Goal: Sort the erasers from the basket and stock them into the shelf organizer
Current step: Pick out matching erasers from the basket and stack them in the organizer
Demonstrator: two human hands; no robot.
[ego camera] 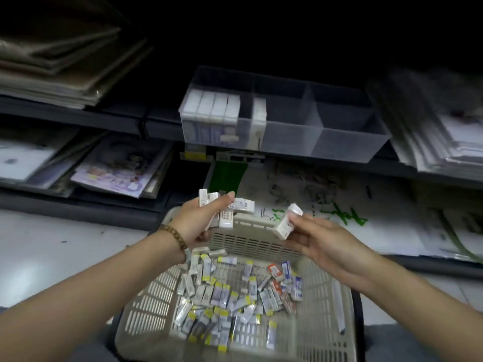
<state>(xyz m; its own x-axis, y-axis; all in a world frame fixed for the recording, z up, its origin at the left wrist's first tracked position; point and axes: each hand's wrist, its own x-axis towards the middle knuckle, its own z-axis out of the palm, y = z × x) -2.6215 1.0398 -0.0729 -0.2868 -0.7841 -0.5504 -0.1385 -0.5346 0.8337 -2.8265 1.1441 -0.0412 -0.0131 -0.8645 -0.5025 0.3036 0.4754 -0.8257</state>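
A beige slotted basket [321, 304] in front of me holds several loose wrapped erasers [230, 296]. My left hand [198, 220] grips a bunch of white boxed erasers [230, 212] above the basket's far rim. My right hand [332, 246] pinches a single white eraser box [287, 224] just to the right of them. The clear shelf organizer [345, 142] sits on the shelf above. Its left compartment holds a row of white erasers [211, 105], one white eraser [259, 113] stands in the second compartment, and the right compartments look empty.
Stacks of paper and card lie on the shelves at left [52, 64] and right [449, 131]. Booklets [117, 168] rest on the lower left shelf. A white sheet with green print [339, 215] lies behind the basket. Pale floor [52, 252] shows at left.
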